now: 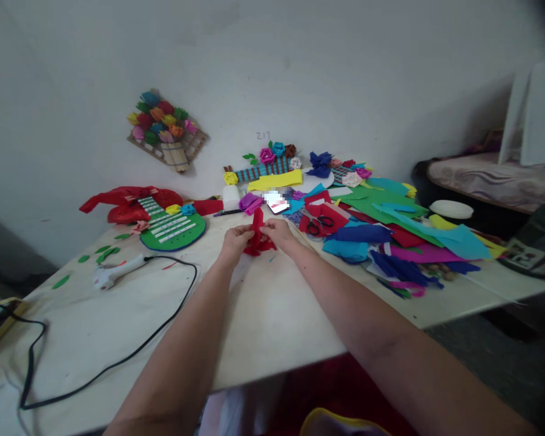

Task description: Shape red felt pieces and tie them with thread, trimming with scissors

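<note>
Between my two hands, just above the pale table [272,315], is a piece of red crepe paper [257,233] with a cut, ragged lower edge. My left hand [237,241] pinches its left side between thumb and fingers. On the right side, my right hand [278,234] grips the same paper with its fingertips. A lit phone [277,202] lies just beyond the hands. To the right, black-handled scissors [320,225] rest on red paper. A white glue gun [118,272] lies at the left with its black cord trailing across the table.
Coloured paper sheets [381,203] and scraps spread over the right side. A green guitar-shaped board [175,233] lies at the left near loose green paper leaves [61,281]. Paper flowers [267,156] stand along the wall. A white bowl lid [451,209] sits far right.
</note>
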Available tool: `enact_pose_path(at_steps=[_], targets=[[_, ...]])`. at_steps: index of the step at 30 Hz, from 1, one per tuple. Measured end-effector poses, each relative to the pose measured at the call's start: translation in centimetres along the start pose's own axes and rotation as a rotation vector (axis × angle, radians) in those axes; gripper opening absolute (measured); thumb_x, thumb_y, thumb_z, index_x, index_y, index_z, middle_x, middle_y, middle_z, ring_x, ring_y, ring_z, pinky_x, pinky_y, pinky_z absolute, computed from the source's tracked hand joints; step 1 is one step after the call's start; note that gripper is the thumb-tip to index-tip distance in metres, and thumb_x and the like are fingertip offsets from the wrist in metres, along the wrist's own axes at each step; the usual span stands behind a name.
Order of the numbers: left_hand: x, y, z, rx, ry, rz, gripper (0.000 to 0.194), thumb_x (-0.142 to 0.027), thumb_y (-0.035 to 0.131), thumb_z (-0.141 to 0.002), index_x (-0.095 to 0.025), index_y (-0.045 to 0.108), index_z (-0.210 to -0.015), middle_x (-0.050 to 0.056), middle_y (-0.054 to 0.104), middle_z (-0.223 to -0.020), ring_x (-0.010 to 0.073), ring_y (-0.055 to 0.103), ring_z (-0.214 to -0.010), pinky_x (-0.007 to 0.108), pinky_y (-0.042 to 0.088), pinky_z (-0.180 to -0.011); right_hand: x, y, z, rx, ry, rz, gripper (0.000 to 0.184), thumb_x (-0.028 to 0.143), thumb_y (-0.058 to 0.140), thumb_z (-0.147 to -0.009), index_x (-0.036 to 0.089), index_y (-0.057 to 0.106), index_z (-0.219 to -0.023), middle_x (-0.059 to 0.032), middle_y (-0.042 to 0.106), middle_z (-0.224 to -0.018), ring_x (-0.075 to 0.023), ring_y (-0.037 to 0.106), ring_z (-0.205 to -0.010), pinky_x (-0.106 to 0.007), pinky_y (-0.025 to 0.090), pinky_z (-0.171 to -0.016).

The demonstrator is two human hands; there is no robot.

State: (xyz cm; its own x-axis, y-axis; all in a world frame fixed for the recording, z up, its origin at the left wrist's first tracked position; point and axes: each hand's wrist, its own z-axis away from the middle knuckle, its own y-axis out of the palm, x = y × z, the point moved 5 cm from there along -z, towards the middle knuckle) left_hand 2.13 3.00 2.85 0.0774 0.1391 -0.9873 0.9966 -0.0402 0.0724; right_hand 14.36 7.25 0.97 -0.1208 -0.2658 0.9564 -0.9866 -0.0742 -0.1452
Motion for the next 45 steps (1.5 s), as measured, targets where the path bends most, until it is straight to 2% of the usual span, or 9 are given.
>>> enact_pose_path(at_steps=[8,21,27,31,35,41,45], targets=[[0.0,0.0,0.0,-0.013,-0.016,0.013,0.038,-0.025,0.069,-0.048,-0.009,0.067,-0.082,0.004,0.066,-0.06,0.0147,0.059,-0.051,0.027,0.05,-0.054,0.3,-0.2,0.2,-0.019,-0.001,0.083,0.008,0.022,0.057,-0.067,0.016,0.059,-0.063,0.0032,0.058,-0.049,-0.0108,0.056,-0.051,-0.022,0.044,-0.054],[0.0,-0.3,0.1,-0.046,-0.035,-0.014,0.035,-0.027,0.07,-0.048,-0.009,0.065,-0.078,0.005,0.067,-0.061,0.0171,0.062,-0.055,0.029,0.052,-0.056,0.5,-0.2,0.2,0.006,-0.042,0.098,0.006,0.018,0.055,-0.066,0.016,0.061,-0.066,0.0031,0.059,-0.053,-0.0104,0.056,-0.052,-0.021,0.044,-0.055],[-0.1,0.0,0.2,-0.023,-0.025,-0.027,0.039,-0.034,0.072,-0.048,-0.009,0.065,-0.077,0.005,0.066,-0.062,0.0177,0.062,-0.057,0.03,0.052,-0.059,0.4,-0.6,-0.1,-0.055,-0.062,0.274,0.012,0.027,0.056,-0.067,0.018,0.063,-0.067,0.0021,0.061,-0.058,-0.0115,0.055,-0.057,-0.022,0.042,-0.056],[-0.1,0.3,0.3,0.009,-0.046,-0.059,0.043,-0.04,0.074,-0.049,-0.009,0.065,-0.077,0.006,0.065,-0.061,0.0174,0.062,-0.055,0.029,0.052,-0.055,1.5,-0.8,0.4,-0.092,-0.098,0.47,0.015,0.032,0.056,-0.068,0.019,0.065,-0.07,0.0008,0.063,-0.065,-0.0129,0.055,-0.063,-0.022,0.039,-0.057],[0.1,0.2,0.1,0.01,-0.062,-0.095,0.038,-0.039,0.074,-0.05,-0.01,0.062,-0.071,0.004,0.062,-0.055,0.0155,0.058,-0.047,0.028,0.05,-0.049,2.6,-0.7,1.1,-0.105,-0.165,0.643,0.015,0.032,0.055,-0.068,0.021,0.065,-0.072,-0.0007,0.066,-0.071,-0.0147,0.055,-0.067,-0.024,0.036,-0.057],[0.4,-0.3,-0.1,-0.063,-0.071,-0.081,0.025,-0.031,0.066,-0.051,-0.012,0.058,-0.066,0.001,0.06,-0.052,0.0152,0.059,-0.049,0.027,0.05,-0.052,2.6,-0.4,1.3,-0.087,-0.218,0.685,0.015,0.033,0.055,-0.069,0.022,0.065,-0.073,-0.0002,0.066,-0.071,-0.0139,0.056,-0.066,-0.023,0.035,-0.057],[0.4,-0.3,0.0,-0.05,-0.079,-0.053,0.024,-0.029,0.065,-0.051,-0.012,0.058,-0.067,0.003,0.062,-0.055,0.0164,0.06,-0.051,0.029,0.05,-0.054,2.2,-0.5,1.1,-0.092,-0.204,0.661,0.016,0.033,0.055,-0.07,0.022,0.065,-0.074,0.0001,0.067,-0.072,-0.0131,0.056,-0.066,-0.022,0.035,-0.056]])
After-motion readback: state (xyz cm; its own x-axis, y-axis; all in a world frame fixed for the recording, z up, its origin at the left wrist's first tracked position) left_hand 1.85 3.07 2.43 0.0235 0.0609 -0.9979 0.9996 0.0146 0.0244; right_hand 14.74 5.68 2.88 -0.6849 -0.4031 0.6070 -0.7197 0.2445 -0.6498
